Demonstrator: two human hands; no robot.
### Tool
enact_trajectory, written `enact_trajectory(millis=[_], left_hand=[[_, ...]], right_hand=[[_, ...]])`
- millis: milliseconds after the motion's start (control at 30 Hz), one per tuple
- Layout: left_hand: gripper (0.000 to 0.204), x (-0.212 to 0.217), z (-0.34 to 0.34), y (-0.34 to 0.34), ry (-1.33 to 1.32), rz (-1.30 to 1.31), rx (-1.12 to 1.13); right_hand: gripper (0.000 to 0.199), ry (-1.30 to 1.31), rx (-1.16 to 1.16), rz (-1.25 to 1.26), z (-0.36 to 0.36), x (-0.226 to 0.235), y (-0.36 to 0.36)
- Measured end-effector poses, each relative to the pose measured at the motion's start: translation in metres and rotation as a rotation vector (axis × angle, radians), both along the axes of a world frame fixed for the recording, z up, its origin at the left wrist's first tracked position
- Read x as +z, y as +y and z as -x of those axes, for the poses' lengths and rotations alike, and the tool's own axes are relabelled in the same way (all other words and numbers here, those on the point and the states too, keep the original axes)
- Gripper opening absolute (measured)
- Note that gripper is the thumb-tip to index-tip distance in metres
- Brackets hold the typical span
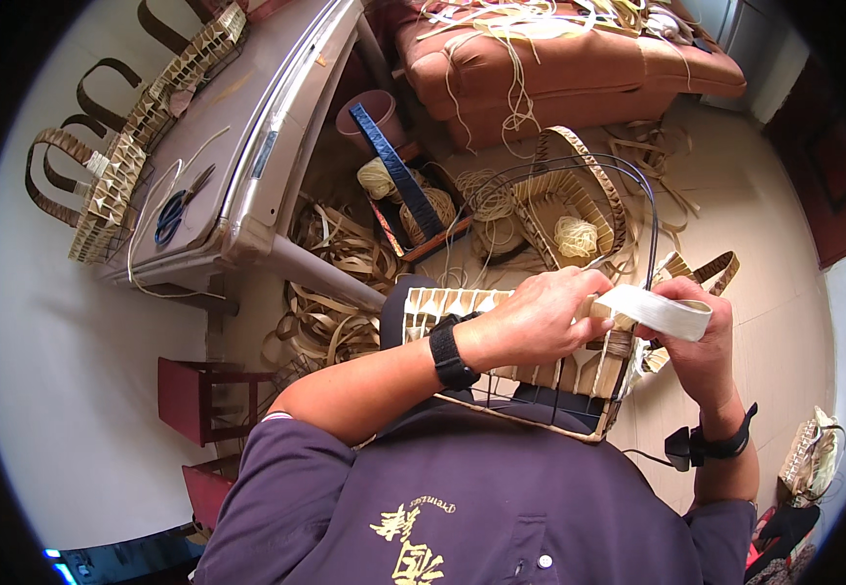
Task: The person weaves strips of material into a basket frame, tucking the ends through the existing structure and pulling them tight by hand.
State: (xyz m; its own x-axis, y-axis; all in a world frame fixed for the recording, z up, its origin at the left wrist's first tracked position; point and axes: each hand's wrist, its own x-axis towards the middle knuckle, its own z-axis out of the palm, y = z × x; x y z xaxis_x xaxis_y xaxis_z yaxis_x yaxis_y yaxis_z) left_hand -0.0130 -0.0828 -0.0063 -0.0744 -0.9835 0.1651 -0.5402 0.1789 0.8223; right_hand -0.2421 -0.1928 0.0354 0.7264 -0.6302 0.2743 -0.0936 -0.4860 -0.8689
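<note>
Flat cream strip [659, 310] held taut crosswise between left hand [540, 317] and right hand [701, 346], both closed on it, above half-woven wire-framed straw basket [501, 336]

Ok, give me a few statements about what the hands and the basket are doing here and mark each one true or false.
1. Both hands are at the half-woven basket on the person's lap. True.
2. The right hand holds a pair of scissors. False: it grips a pale flat strip; the blue-handled scissors lie on the grey table.
3. The left hand rests on the basket's upper edge. True.
4. The sofa is bare. False: pale strips are heaped on it.
5. A watch-like black band sits on the left wrist. True.
</note>
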Motion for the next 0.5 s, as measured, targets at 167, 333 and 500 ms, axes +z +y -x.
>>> enact_trajectory(millis=[167, 333, 500], left_hand=[[0.033, -0.004, 0.003, 0.004, -0.011, 0.034, 0.026], [0.03, -0.003, 0.008, 0.005, 0.003, 0.029, 0.061], [0.03, -0.001, 0.009, 0.006, 0.023, 0.021, 0.067]], right_hand=[[0.014, 0.083, 0.03, 0.235, -0.011, 0.014, 0.001], [0.012, 0.199, 0.12, 0.374, -0.016, 0.026, -0.004], [0.019, 0.379, 0.293, 0.408, -0.026, 0.041, -0.016]])
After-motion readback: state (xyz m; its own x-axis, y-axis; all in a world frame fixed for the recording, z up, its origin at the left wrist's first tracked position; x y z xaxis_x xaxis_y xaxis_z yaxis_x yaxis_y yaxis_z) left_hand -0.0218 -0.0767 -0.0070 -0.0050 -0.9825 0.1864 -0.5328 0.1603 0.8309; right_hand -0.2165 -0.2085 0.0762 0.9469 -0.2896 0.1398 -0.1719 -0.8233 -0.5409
